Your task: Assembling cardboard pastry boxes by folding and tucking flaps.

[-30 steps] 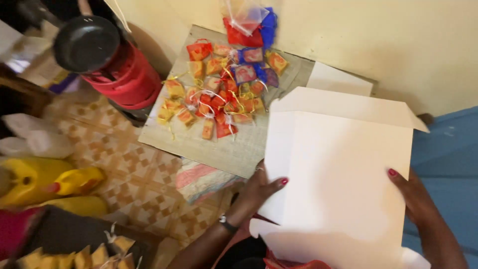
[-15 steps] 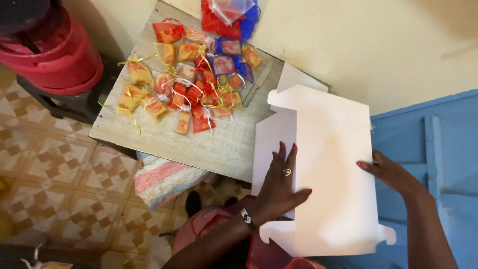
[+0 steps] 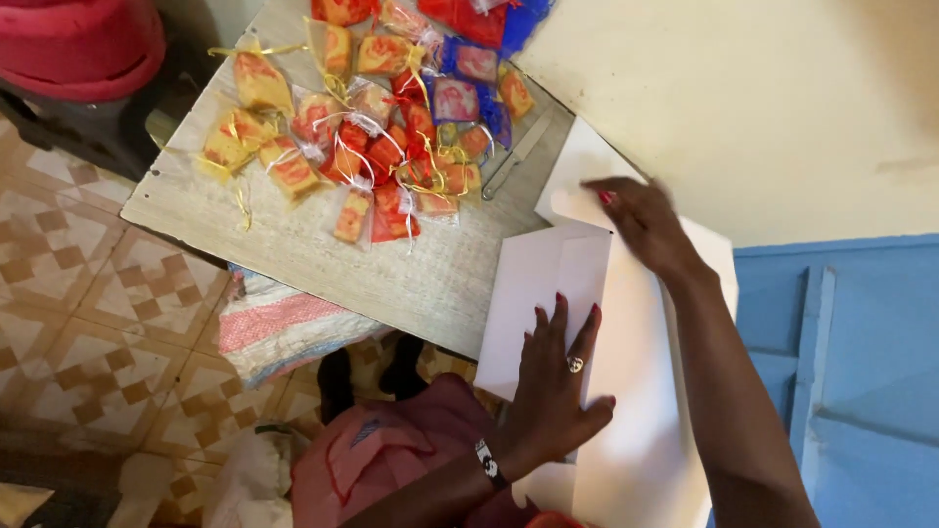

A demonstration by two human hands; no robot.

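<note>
Left hand (image 3: 553, 391) is pressed flat, fingers (image 3: 559, 318) spread, on the folded flap of the white card sheet (image 3: 636, 391) hanging off the desk (image 3: 293, 244) edge — looks light, stiff-ish, creases easily. Right hand (image 3: 641, 220) pins the far corner with loosely curled fingers, gripping nothing — I'd hold it by the edges.

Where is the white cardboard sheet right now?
In the head view, the white cardboard sheet lies right of centre, overlapping the table's right edge, beside the pile of small wrapped packets, with the left hand pressing its folded flap.
</note>
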